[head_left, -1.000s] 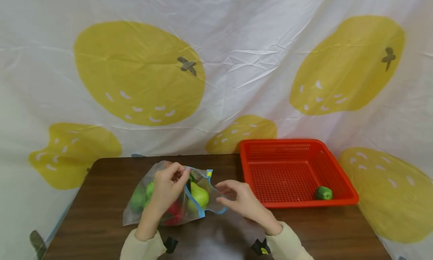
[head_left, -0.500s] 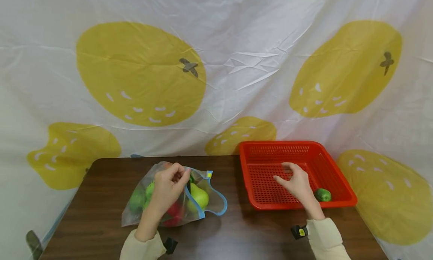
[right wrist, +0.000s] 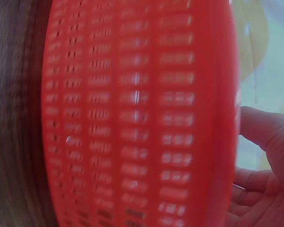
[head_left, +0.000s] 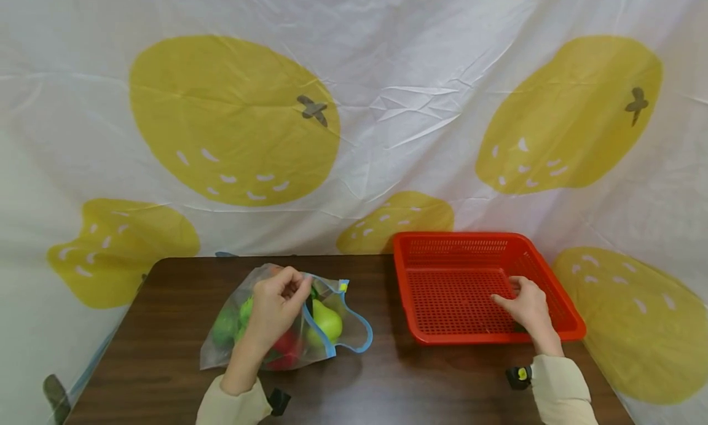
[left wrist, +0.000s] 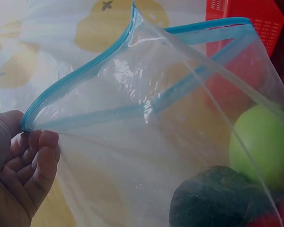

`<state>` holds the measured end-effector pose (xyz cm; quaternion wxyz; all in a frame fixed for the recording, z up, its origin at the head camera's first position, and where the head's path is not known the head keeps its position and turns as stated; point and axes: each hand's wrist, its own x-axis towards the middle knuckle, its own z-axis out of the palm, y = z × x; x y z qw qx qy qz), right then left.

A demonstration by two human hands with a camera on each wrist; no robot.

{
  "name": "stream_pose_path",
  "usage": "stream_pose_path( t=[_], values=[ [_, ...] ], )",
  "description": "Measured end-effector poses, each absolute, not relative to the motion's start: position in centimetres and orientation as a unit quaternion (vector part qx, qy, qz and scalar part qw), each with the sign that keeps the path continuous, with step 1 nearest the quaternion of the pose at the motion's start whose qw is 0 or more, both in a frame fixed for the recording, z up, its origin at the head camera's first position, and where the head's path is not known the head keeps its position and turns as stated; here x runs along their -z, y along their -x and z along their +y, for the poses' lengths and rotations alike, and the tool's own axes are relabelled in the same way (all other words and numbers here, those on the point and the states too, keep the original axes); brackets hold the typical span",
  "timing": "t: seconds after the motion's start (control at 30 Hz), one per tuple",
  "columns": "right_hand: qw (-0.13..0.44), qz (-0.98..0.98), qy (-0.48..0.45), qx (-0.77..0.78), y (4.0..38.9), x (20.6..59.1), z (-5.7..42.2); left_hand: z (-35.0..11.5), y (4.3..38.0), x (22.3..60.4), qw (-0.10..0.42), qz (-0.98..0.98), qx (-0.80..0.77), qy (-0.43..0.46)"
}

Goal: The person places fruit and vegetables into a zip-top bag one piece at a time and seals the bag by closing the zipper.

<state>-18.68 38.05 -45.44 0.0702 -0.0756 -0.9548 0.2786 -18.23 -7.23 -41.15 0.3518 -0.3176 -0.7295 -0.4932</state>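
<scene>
At the bag's mouth my left hand (head_left: 279, 299) pinches the blue edge of a clear zip bag (head_left: 212, 354); the left wrist view shows thumb and fingers on that blue strip (left wrist: 66, 85). Through the plastic show a green pear (head_left: 326, 320), red produce (head_left: 286, 345), green produce (head_left: 224, 328) and a dark, bumpy green item (left wrist: 213, 198). My right hand (head_left: 531, 305) is over the right part of the red basket (head_left: 420, 338), thumb and fingers apart. The small green vegetable seen there earlier is hidden behind this hand.
A dark wooden table (head_left: 387, 382) bears the bag on the left and the basket on the right. Behind it hangs a white cloth (head_left: 398, 136) printed with yellow fruit. In the right wrist view the basket's slotted wall (right wrist: 137, 113) stands between camera and fingers.
My right hand has left the bag's mouth and moved right, over the basket to where the green vegetable lay. The left hand has kept its hold on the bag.
</scene>
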Motion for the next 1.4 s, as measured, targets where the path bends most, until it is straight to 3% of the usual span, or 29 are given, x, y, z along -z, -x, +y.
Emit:
stream_pose_path(
  t=[0.23, 0.57, 1.03, 1.13, 1.4],
  values=[
    [0.076, -0.956, 0.102, -0.265, 18.5, 46.8, 40.2, -7.2, 18.0, 41.0, 0.350, -0.728, 0.495, 0.319],
    [0.037, -0.966, 0.134, -0.217, 18.5, 47.6, 41.6, -7.2, 18.0, 41.0, 0.349, -0.728, 0.496, 0.319],
    [-0.070, -0.971, 0.141, -0.178, 18.4, 46.7, 41.8, -7.2, 18.2, 41.3, 0.347, -0.731, 0.495, 0.315],
    [-0.058, -0.971, 0.141, -0.184, 18.5, 47.0, 41.9, -7.1, 18.1, 41.2, 0.349, -0.734, 0.492, 0.312],
    [0.038, -0.969, 0.125, -0.210, 18.5, 47.4, 41.0, -6.6, 16.9, 39.2, 0.358, -0.729, 0.494, 0.311]
  ],
)
